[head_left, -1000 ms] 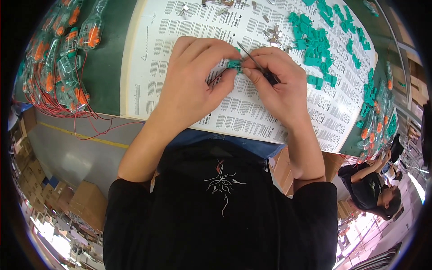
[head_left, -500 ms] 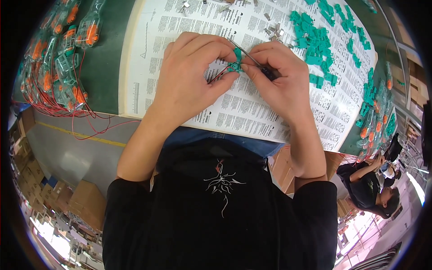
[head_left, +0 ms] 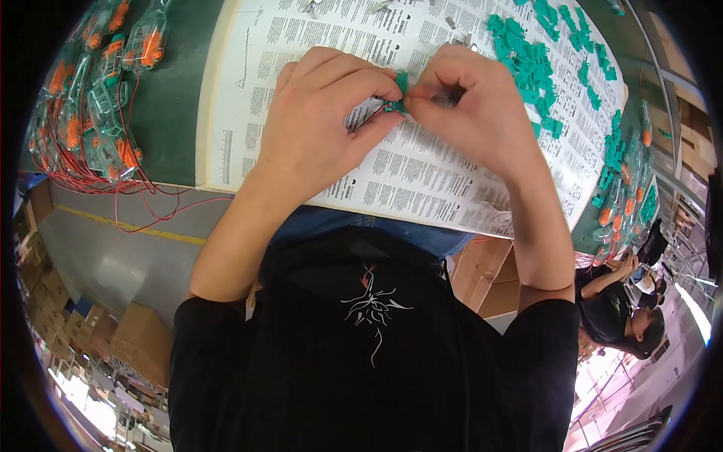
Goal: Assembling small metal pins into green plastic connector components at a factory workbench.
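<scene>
Over the printed sheet, my left hand [head_left: 320,124] is closed, its thumb and fingers pinching a small green plastic part [head_left: 392,106]. Thin red and dark wires [head_left: 370,119] run from that part back under the left palm. My right hand [head_left: 474,105] is closed too, thumb and forefinger pressed together at the part's right side. Something dark [head_left: 449,96] shows in the hollow of the right hand; I cannot make out what it is. The fingers cover most of the green part.
A heap of green plastic parts [head_left: 531,75] lies right of my hands. Clear casings with orange pieces [head_left: 143,53] and red wires crowd the left; similar ones [head_left: 621,203] lie far right. Small metal pieces [head_left: 459,38] lie beyond my right hand. A co-worker [head_left: 614,309] is at the right.
The thin metal shaft that stuck out of my right hand no longer shows. My right hand has turned and its fingertips have come against the green part. The left hand keeps its pinch.
</scene>
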A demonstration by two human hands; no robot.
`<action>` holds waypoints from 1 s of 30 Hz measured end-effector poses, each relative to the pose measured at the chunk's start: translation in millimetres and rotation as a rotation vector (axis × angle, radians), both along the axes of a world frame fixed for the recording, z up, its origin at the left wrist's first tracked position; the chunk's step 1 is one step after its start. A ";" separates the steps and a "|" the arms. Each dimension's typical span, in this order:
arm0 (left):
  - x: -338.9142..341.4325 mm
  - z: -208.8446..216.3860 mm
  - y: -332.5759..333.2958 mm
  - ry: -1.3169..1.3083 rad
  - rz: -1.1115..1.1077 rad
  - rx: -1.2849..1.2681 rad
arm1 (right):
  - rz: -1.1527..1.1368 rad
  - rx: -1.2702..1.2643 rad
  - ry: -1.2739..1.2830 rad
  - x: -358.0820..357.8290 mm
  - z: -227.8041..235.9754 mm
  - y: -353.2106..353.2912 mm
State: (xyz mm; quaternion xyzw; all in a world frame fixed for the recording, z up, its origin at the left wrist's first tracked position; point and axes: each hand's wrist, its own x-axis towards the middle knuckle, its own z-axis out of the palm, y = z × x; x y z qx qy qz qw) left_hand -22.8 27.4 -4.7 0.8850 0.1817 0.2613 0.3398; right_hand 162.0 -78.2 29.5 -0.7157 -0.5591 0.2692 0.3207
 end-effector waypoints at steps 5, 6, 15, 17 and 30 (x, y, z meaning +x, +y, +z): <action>-3.3 -4.6 -2.9 -0.019 0.025 0.042 | -0.021 -0.251 0.120 5.7 8.4 5.9; -3.7 -3.5 -4.2 -0.015 0.042 0.057 | -0.008 -0.249 0.141 9.0 8.5 5.6; -2.1 -1.9 -3.0 -0.004 0.062 0.033 | 0.092 -0.088 0.069 13.1 4.1 -0.2; -2.6 -1.1 -2.6 0.003 0.062 0.030 | 0.138 -0.013 0.014 11.1 -0.9 -5.7; -0.8 1.0 -3.0 0.040 0.077 0.013 | -0.118 0.159 0.028 -15.0 -15.2 -18.9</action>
